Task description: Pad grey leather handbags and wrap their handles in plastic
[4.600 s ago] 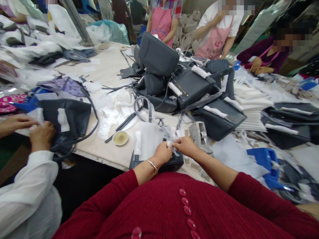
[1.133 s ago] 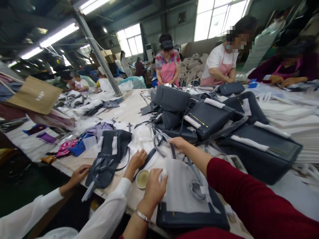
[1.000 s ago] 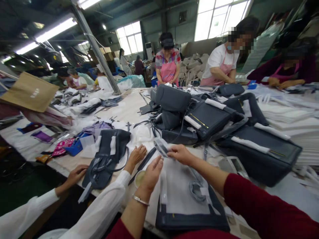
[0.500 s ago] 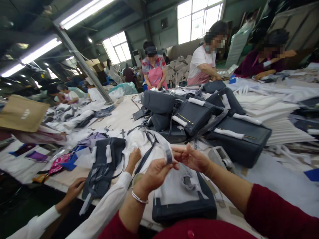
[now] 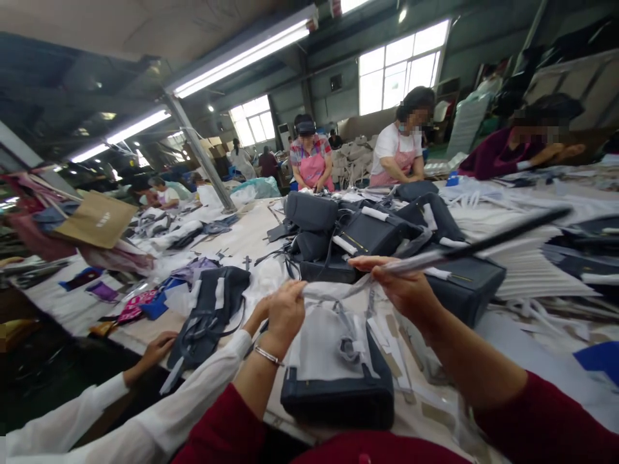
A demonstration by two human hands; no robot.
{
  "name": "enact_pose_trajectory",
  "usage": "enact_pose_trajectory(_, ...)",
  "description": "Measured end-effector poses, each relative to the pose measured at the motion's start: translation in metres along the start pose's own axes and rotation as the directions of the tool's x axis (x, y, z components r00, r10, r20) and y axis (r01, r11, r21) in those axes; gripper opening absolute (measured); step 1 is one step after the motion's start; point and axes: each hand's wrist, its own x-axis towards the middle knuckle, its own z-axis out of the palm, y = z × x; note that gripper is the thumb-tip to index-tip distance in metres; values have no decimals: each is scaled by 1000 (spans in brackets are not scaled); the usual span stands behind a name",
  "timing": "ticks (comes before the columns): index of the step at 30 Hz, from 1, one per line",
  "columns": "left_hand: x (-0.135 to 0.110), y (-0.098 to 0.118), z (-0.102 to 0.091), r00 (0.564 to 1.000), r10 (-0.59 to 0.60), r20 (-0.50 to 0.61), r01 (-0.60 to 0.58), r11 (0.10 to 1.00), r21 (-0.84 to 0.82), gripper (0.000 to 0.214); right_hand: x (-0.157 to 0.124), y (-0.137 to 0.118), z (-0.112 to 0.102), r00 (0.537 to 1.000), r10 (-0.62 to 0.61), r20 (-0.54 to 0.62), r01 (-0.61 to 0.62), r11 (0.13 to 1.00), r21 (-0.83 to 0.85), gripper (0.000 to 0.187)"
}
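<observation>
I hold a long dark strap [image 5: 488, 242] stretched out above the table. My left hand [image 5: 285, 310], with a bangle on its wrist, pinches the strap's pale wrapped end. My right hand [image 5: 401, 287] is closed around the strap further along, and the rest of it runs out to the right. Below my hands a dark grey bag [image 5: 338, 394] lies flat at the table's near edge, with a white sheet [image 5: 316, 345] and a coiled strap piece on top.
A pile of dark grey bags [image 5: 367, 235] sits just beyond my hands. A neighbour in white sleeves [image 5: 159, 412] handles another grey bag [image 5: 210, 309] on my left. Stacked white sheets [image 5: 527, 270] lie to the right. Several people work across the table [image 5: 236, 232].
I picked the strap up off the table with both hands, then pulled it taut, my right hand sliding to the right. My view tilted upward.
</observation>
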Motion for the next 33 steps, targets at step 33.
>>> enact_pose_trajectory(33,-29,-46,10,720,-532,447,659,320,-681,33,-42,102,144,268,953,139,-857,170,487,26)
